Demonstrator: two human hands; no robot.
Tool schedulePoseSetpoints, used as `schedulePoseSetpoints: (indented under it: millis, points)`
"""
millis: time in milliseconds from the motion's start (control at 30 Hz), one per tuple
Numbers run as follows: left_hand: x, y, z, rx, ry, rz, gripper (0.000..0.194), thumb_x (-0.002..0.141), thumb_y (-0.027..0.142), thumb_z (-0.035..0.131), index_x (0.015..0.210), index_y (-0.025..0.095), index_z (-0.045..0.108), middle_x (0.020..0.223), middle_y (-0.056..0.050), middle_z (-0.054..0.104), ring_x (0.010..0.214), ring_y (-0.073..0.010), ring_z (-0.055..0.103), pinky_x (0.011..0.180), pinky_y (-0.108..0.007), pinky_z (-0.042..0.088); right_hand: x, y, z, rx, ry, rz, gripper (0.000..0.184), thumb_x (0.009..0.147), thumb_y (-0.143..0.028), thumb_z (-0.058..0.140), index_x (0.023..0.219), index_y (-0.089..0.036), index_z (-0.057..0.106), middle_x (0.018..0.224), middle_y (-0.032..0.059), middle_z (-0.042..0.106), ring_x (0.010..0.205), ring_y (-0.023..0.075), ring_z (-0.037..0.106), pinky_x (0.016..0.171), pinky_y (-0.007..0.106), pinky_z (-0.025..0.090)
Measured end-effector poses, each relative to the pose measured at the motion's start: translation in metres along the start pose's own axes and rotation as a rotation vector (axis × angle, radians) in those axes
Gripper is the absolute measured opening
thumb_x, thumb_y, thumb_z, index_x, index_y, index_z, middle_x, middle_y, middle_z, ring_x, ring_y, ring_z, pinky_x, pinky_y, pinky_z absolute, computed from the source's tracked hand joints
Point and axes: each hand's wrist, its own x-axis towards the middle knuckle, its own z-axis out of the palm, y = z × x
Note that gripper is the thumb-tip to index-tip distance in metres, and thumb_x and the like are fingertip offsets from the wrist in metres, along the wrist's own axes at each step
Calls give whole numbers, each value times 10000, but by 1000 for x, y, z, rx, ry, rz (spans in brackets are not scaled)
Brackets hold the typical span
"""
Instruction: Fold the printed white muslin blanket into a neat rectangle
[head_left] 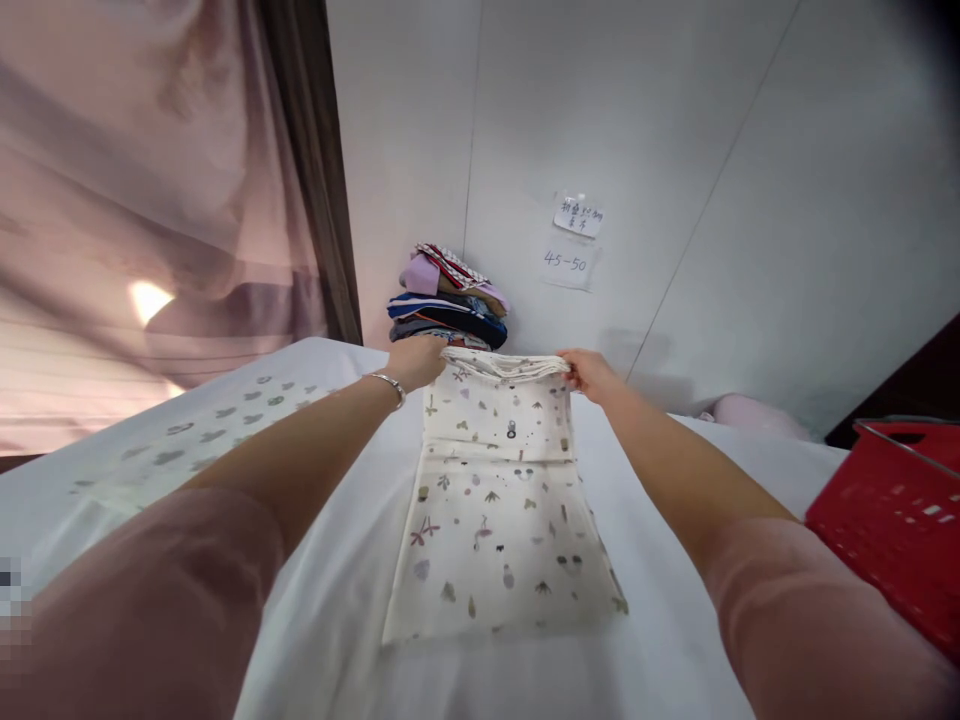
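Observation:
A white cloth (502,510) printed with small plants and shapes lies lengthwise in front of me, its far end gathered in several folded layers. My left hand (418,362) is closed on the far left corner of those layers. At the far right corner, my right hand (590,374) pinches the same folded edge. Between the two hands the layers sag slightly. The near part of the cloth rests flat on the white-covered surface (330,610), with a crease running across its middle.
Behind my left hand, a stack of folded clothes (450,300) stands against the grey wall (637,130). Two paper notes (568,262) are stuck there. A red basket (892,510) is at the right, a pink curtain (135,130) at the left. A pink item (757,415) lies at the back right.

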Motion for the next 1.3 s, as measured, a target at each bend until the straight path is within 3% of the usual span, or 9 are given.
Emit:
schedulePoseSetpoints:
  millis: [367, 533, 633, 733, 800, 867, 933, 1100, 1300]
  points:
    - [29, 3, 31, -60, 2, -4, 301, 769, 209, 434, 1004, 152, 615, 1023, -121, 654, 938, -259, 605, 765, -332, 463, 37, 23, 7, 44, 63, 51, 219, 754, -111, 569, 969, -123, 611, 590, 18, 618, 454, 106, 573, 368, 165, 379]
    - [22, 4, 39, -114, 24, -33, 340, 773, 187, 427, 1069, 163, 593, 1052, -115, 641, 939, -266, 605, 763, -356, 478, 29, 29, 3, 114, 0, 56, 203, 781, -87, 506, 969, -131, 569, 663, 35, 642, 549, 146, 637, 490, 231, 507]
    - [1, 20, 46, -174, 143, -16, 356, 823, 210, 400, 1145, 162, 544, 1154, -119, 585, 1058, -254, 549, 838, -357, 463, 20, 24, 0, 156, -45, 41, 178, 787, -81, 488, 943, -143, 549, 695, 41, 648, 599, 157, 651, 558, 266, 539]
    - [-34, 55, 64, -336, 169, 180, 299, 861, 272, 395, 1084, 173, 570, 1143, -99, 585, 1067, -224, 537, 863, -348, 463, 14, 19, 1, 190, -77, 22, 159, 793, -81, 473, 919, -153, 540, 698, 40, 642, 611, 155, 647, 610, 296, 551]
    - [-57, 83, 83, -434, -33, 480, 274, 856, 324, 435, 1048, 206, 591, 1076, -69, 623, 986, -198, 580, 841, -335, 480, 11, 16, 3, 210, -88, 7, 147, 796, -86, 466, 902, -160, 536, 680, 34, 631, 613, 148, 641, 634, 302, 551]
    - [-71, 107, 102, -514, -116, 683, 309, 862, 343, 444, 1116, 220, 571, 1201, -70, 583, 1116, -198, 527, 946, -342, 427, 8, 14, 6, 228, -89, -15, 136, 799, -94, 459, 884, -173, 531, 672, 24, 623, 628, 140, 638, 658, 295, 548]
    - [-72, 122, 118, -571, -182, 641, 374, 876, 369, 421, 1204, 224, 526, 1309, -70, 517, 1221, -202, 451, 1026, -352, 356, 5, 13, 7, 246, -96, -45, 132, 802, -101, 451, 872, -185, 526, 680, 16, 621, 651, 134, 638, 679, 291, 545]
    - [-52, 133, 138, -574, -299, 328, 420, 881, 400, 379, 1252, 245, 500, 1341, -67, 492, 1244, -230, 438, 1034, -405, 334, -5, 15, 7, 277, -158, -87, 118, 791, -116, 458, 853, -183, 532, 669, 9, 608, 625, 125, 615, 673, 293, 542]
    - [-60, 127, 138, -533, -246, 422, 427, 885, 394, 380, 1250, 214, 510, 1374, -82, 450, 1246, -229, 435, 1031, -400, 343, -24, 21, -5, 308, -222, -139, 109, 754, -147, 508, 842, -198, 545, 704, 7, 609, 659, 128, 601, 704, 292, 539]
